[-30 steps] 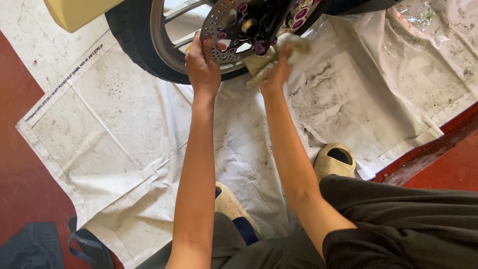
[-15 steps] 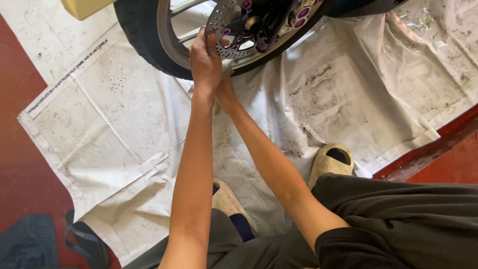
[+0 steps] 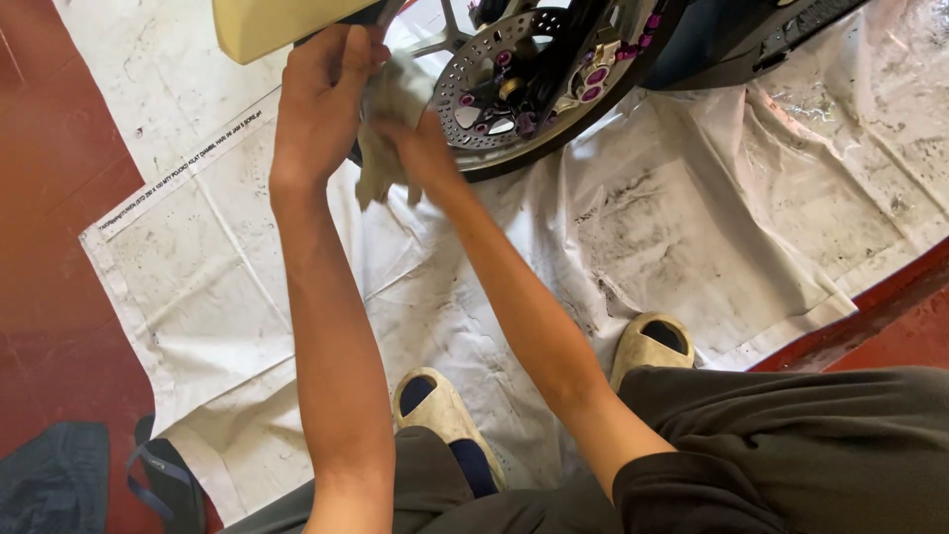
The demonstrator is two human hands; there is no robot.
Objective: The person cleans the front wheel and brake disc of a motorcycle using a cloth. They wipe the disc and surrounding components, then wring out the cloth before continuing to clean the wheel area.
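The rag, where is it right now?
In the head view the rag sits upper left of centre, held between the left hand and right hand, just left of the brake disc.

A dirty beige cloth rag (image 3: 381, 148) lies against a perforated silver brake disc (image 3: 486, 84) dotted with purple bolts (image 3: 596, 76), above a stained white floor sheet (image 3: 682, 218) speckled black on a red-brown tiled floor (image 3: 44, 326), near cream clog shoes (image 3: 647, 346).
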